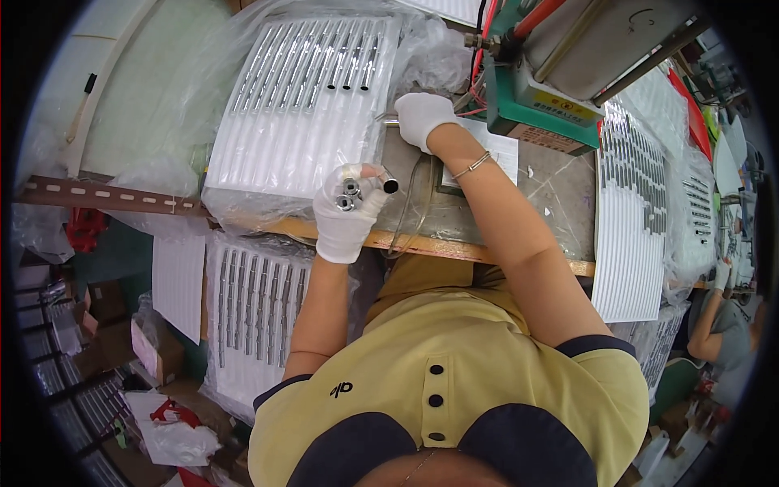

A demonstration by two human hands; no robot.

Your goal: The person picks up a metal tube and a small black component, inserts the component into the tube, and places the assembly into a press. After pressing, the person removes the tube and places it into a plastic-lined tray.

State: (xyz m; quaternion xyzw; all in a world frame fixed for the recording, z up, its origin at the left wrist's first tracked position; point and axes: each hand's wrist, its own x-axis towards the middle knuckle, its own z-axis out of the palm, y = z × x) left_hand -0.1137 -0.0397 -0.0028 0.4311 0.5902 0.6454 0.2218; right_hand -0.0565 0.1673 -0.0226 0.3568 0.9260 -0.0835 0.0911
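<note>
Head view: left fingers (372, 198) closed around shiny metal tubes (350, 198); right fingers (412, 122) by a metal rod (392, 123), grip unclear.

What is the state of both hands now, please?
Left hand: closed, holding several chrome tubes.
Right hand: at a shiny metal rod; fingers hidden, so open or closed cannot be told.

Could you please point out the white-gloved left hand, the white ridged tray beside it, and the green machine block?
White-gloved left hand (347, 219): head view, middle of the glove.
White ridged tray (272, 154): head view, bare ridges below the metal tubes (280, 69).
Green machine block (505, 104): head view, green painted face.
</note>
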